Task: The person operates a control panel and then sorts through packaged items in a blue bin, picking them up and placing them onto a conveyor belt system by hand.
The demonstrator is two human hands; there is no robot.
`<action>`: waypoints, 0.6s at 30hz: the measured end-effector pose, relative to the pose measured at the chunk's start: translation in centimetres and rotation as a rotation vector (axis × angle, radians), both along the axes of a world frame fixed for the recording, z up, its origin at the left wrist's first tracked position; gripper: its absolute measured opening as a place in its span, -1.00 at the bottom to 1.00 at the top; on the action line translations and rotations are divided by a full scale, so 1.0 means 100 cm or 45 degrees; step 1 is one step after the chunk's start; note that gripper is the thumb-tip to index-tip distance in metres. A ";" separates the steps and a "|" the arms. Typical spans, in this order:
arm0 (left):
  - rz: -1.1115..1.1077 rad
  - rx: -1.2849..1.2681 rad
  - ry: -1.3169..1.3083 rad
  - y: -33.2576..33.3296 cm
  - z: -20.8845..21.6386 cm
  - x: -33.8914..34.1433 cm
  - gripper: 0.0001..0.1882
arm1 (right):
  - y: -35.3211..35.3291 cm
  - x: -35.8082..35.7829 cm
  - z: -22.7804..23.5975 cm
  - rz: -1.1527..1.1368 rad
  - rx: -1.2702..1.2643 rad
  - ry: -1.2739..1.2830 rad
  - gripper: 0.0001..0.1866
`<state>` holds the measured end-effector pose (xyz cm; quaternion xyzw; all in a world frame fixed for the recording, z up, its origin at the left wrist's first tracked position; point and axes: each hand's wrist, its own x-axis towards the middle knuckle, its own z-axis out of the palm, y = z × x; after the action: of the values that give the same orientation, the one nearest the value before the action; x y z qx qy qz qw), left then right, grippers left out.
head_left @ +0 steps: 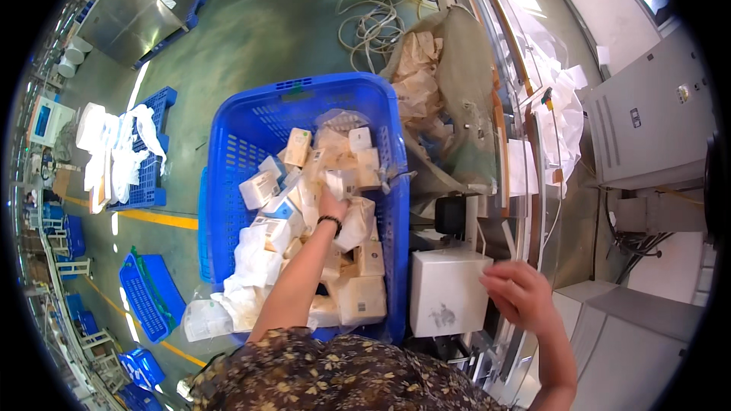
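Note:
My left hand, with a dark beaded bracelet at its wrist, reaches into a large blue plastic basket. It grips a small white box; its fingertips are partly hidden. Around it lie several cream and white cartons, among them a cream carton near my body and an upright carton toward the far side. Crumpled clear plastic film and white wrapping are mixed in with them. My right hand is in the air beside a white metal box, holding nothing, its fingers loosely apart.
To the right of the basket runs a machine frame with rails and a hanging grey-green sack of crumpled film. A grey cabinet stands farther right. Loose hoses lie on the floor ahead. Blue pallets and an empty-looking blue crate are left.

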<state>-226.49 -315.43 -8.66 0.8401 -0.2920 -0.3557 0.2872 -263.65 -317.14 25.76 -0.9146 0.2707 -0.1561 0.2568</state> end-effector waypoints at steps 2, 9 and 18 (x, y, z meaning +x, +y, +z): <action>-0.033 -0.351 0.396 0.033 0.046 0.012 -0.36 | -0.018 0.043 -0.009 0.082 -0.019 -0.128 -0.73; -0.328 -0.734 0.170 0.174 0.249 0.005 -0.10 | 0.022 0.223 -0.040 0.355 0.111 -0.028 -0.26; 0.770 -1.260 0.520 0.275 0.216 0.001 -0.68 | 0.175 0.251 -0.113 0.110 1.055 -0.664 -0.12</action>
<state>-226.37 -287.94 12.97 0.5675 -0.1103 -0.2346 0.7815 -238.58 -299.65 14.49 -0.6764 0.1984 -0.2482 0.6645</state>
